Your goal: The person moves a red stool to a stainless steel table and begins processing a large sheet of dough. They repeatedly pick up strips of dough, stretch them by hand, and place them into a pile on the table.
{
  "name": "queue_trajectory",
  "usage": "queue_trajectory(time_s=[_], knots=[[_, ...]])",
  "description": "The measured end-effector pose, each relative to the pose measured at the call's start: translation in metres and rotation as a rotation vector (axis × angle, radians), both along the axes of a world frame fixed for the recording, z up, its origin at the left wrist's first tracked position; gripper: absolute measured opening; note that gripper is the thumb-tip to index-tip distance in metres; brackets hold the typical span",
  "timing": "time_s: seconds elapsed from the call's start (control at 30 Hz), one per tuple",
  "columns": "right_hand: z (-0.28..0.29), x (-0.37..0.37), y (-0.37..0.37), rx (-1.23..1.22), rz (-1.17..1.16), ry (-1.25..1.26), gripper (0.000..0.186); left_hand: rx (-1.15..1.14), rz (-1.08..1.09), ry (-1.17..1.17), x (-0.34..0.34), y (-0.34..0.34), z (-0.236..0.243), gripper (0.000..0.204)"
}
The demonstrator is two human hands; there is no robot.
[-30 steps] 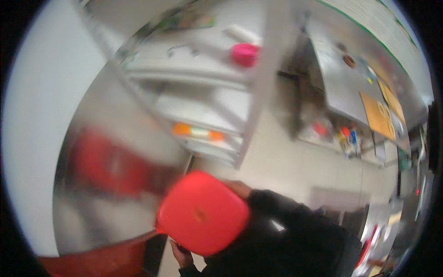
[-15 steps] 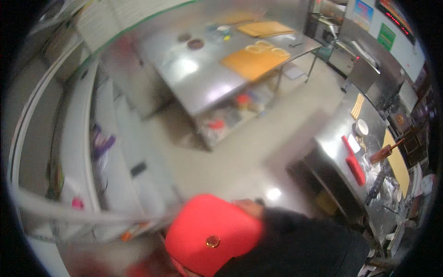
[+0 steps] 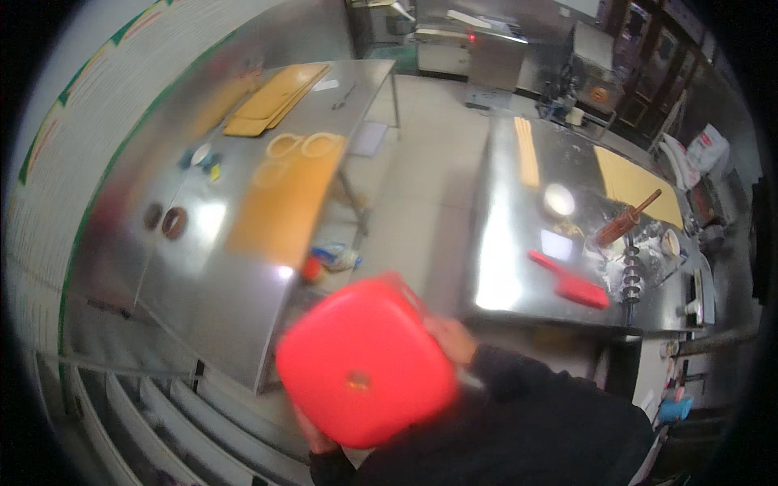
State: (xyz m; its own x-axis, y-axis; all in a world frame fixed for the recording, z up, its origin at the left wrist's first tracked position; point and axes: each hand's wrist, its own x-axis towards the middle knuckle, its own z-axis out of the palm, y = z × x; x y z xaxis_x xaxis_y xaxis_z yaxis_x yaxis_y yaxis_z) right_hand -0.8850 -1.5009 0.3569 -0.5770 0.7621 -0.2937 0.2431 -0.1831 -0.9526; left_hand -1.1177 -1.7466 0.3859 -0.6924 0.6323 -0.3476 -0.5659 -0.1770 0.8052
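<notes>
Holding a red stool [image 3: 369,344] with both hands, the person keeps it low in front of the body, the seat turned to the camera; it is a little blurred and the legs cannot be seen. The right hand [image 3: 452,340] is grasping the right edge, its fingertips partly hidden. The left hand [image 3: 316,433] is grasping the lower left edge, but the seat covers most of its fingers, so their exact bend cannot be told. The dark sleeves [image 3: 551,413] are cut by the lower border. At lower left, a metal rack [image 3: 190,425] goes out into the black rim. On the left table [image 3: 211,316], an orange board [image 3: 279,211] is blurred. On the right table [image 3: 506,267] there are a red tool [image 3: 579,290] of unclear kind, a white bowl [image 3: 559,200], a brown roller [image 3: 620,227] and a pale yellow sheet [image 3: 640,182], whose material is hard to make out. Farther, dark doors [image 3: 648,49] are cut off above.
</notes>
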Motion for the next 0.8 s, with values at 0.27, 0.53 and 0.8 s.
queue_trajectory(time_s=[0.27,0.53,0.8], knots=[[0.023,-0.049,0.157,-0.073,-0.517,0.359,0.048,0.136,-0.556,-0.037,-0.173,0.297,-0.087,0.054],[-0.028,-0.063,0.338,-0.044,-0.879,0.409,0.049,0.020,-0.765,0.397,-0.192,0.572,-0.065,0.051],[0.020,-0.057,0.605,-0.030,-0.772,0.160,0.054,-0.007,-0.730,0.620,-0.183,0.842,-0.018,0.049]])
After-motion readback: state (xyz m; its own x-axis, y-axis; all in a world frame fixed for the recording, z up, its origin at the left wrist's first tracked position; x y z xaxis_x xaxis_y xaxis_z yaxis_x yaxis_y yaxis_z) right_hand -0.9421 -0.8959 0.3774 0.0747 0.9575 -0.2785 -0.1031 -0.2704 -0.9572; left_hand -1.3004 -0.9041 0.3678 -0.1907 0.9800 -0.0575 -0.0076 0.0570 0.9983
